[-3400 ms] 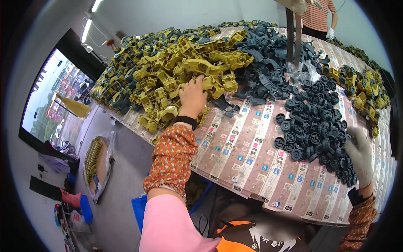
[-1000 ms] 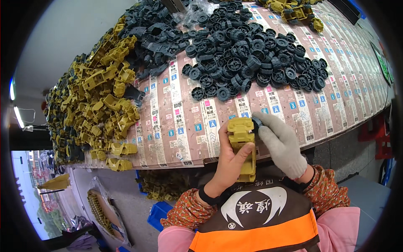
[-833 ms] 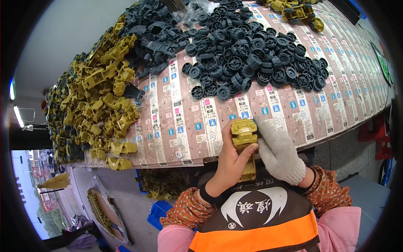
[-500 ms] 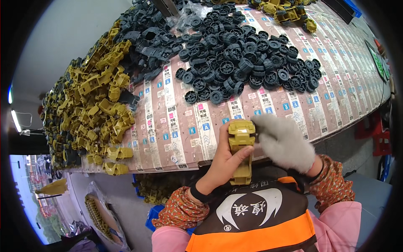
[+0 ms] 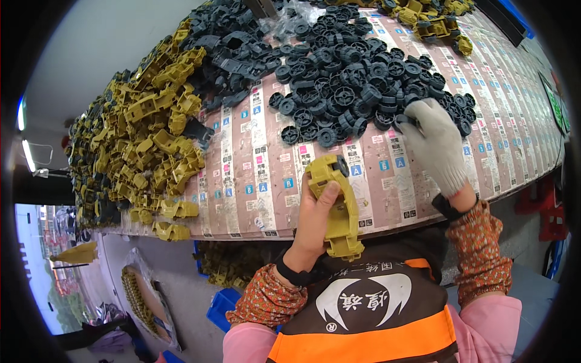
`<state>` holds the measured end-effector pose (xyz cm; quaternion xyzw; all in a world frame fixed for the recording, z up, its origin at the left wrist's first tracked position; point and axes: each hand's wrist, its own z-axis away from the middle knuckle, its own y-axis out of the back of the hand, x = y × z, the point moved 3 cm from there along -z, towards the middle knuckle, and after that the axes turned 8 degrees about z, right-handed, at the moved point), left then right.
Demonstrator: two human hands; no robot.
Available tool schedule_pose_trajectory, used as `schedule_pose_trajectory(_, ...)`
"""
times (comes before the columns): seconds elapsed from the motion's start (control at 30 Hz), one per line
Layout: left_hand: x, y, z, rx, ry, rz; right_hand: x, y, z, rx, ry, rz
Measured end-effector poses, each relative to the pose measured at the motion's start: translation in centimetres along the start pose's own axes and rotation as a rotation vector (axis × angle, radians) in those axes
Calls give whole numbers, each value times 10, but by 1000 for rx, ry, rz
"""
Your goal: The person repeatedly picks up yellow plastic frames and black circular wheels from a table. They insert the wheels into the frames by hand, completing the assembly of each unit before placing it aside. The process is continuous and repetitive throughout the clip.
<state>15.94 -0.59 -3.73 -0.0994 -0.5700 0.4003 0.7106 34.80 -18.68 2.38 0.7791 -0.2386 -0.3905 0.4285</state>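
My bare left hand (image 5: 310, 221) is closed around a mustard-yellow plastic toy vehicle body (image 5: 344, 215), held above the table's near edge. One dark wheel (image 5: 342, 165) sits at the body's upper end, on its right side. My right hand (image 5: 433, 140), in a pale grey work glove, reaches to the near right edge of a heap of dark blue-grey toy wheels (image 5: 345, 91). Its fingers are curled in a pinch on a dark wheel (image 5: 404, 121), which they partly hide.
Yellow vehicle bodies (image 5: 157, 133) are piled along the table's left side. Dark plastic parts (image 5: 236, 54) lie beyond them, near a clear plastic bag (image 5: 293, 18). More yellow vehicles (image 5: 433, 24) lie at the far right. Below the table stands a blue bin (image 5: 223, 307).
My right hand has moved from the vehicle body out to the wheel heap and taken a wheel. My left hand has tilted the body, and a wheel on it now shows.
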Motion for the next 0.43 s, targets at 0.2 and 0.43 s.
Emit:
schedule_pose_trajectory(0.2, 2, -3, -7, -2, -49, 108, -57, -7, 75, -332, -41, -621)
schedule_pose_trajectory(0.43, 5, -12, -7, 57, -225, 17, -75, -4, 108, -302, -93, -609)
